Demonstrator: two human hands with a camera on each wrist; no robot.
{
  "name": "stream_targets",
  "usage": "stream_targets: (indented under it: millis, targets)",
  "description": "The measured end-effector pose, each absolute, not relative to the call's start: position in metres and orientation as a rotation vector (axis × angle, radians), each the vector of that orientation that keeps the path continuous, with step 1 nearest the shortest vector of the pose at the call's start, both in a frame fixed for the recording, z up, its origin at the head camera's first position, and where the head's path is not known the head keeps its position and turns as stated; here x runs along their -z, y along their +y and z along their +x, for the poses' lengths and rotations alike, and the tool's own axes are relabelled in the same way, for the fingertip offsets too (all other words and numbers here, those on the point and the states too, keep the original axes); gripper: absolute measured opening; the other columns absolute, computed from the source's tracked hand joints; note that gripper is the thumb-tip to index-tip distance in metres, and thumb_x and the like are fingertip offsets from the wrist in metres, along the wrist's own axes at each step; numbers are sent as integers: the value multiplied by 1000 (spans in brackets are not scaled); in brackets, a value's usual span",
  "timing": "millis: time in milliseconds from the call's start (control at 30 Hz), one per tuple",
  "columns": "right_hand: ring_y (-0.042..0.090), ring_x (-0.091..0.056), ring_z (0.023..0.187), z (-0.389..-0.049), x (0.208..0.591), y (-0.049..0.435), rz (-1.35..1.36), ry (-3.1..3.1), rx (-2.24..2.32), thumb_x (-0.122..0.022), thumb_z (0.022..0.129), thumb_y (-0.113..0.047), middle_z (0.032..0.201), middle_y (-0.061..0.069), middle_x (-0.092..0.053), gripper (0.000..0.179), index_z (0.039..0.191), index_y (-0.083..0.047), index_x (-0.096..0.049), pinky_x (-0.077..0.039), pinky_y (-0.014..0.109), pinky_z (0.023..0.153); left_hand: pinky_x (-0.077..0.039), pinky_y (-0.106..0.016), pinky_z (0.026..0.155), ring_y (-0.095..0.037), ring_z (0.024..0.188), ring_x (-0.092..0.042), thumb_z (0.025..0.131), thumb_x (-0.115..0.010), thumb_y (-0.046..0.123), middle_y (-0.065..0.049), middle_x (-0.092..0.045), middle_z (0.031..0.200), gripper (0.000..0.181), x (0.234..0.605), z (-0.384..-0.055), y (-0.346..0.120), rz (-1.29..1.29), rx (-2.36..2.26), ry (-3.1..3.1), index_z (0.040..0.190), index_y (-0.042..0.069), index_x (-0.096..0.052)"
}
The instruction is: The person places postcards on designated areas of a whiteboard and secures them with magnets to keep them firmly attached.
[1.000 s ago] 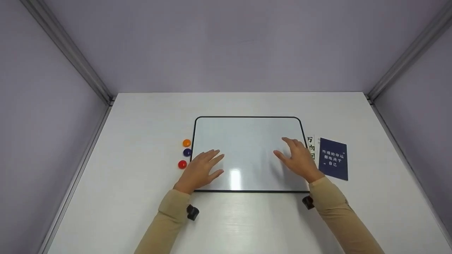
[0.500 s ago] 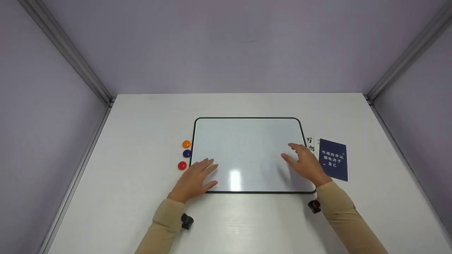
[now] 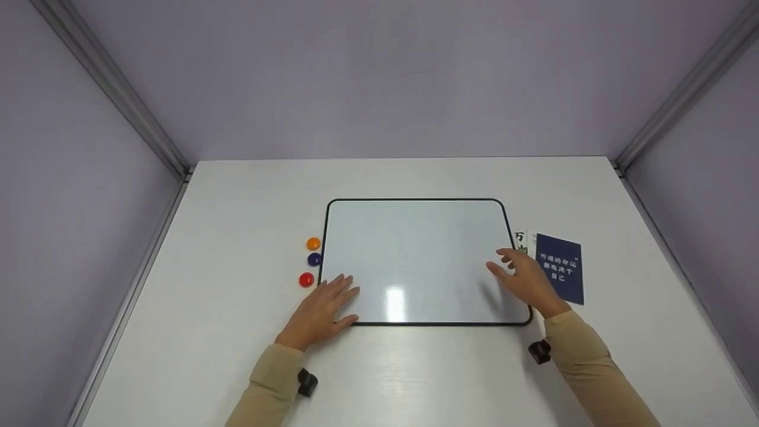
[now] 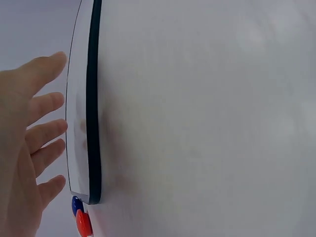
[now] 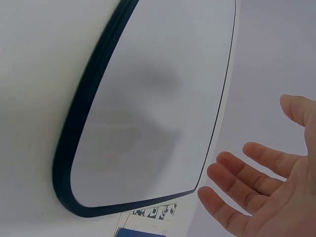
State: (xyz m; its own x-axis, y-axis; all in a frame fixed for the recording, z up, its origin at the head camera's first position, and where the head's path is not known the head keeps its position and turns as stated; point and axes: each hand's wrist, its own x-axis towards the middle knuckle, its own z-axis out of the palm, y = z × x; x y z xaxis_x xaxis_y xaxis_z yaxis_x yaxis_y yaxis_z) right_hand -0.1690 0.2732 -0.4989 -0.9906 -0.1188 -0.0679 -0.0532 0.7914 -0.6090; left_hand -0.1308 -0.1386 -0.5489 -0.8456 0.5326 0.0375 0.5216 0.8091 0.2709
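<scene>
Board (image 3: 415, 249) on table (image 3: 207, 267); three discs (image 3: 314, 259) left; right, card (image 3: 521, 237), then booklet (image 3: 558, 268).

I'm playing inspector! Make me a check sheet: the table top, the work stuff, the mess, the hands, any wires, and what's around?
Surface: white table.
Job's things: black-rimmed whiteboard, lying on the table.
Clutter: orange disc, blue disc and red disc left of the whiteboard; dark blue card and partly hidden printed strip on its right.
Hands: left hand over the whiteboard's near-left corner, right hand over its right side; neither holds anything.
Cables: nothing seen.
Surroundings: pale purple walls, grey corner strips.
</scene>
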Motion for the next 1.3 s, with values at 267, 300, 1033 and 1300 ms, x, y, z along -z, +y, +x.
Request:
stream_targets:
  millis: [267,300,1033,1300]
  targets:
    - [35,-58,100,-167,503,291,-95,2869,967,-53,99,-34,114,28,-59,54,131,8,-50,-50,48,83,-32,-46,120,-28,145,-36,94,-56,41,-8,-41,155,56,552,-128,-144,831,-446,2927,143,14,-47]
    - [35,-58,100,-166,504,293,-87,2867,966,-53,99,-35,113,26,-59,54,131,8,-50,-50,46,82,-31,-46,120,-28,146,-36,94,-57,40,-8,-40,155,56,552,-128,-144,821,-448,2921,143,14,-47]
    - [42,-60,104,-159,515,342,90,2897,905,-52,99,-32,111,30,-62,52,127,12,-52,-50,52,89,-32,-46,120,-26,147,-33,94,-58,40,-6,-36,158,57,555,-125,-150,792,-486,2900,145,17,-44]
    - [46,-58,106,-155,515,358,116,2908,894,-52,99,-31,113,33,-61,49,125,12,-53,-48,56,92,-34,-47,118,-26,147,-35,93,-60,38,-6,-38,156,56,554,-125,-151,802,-506,2900,144,18,-46]
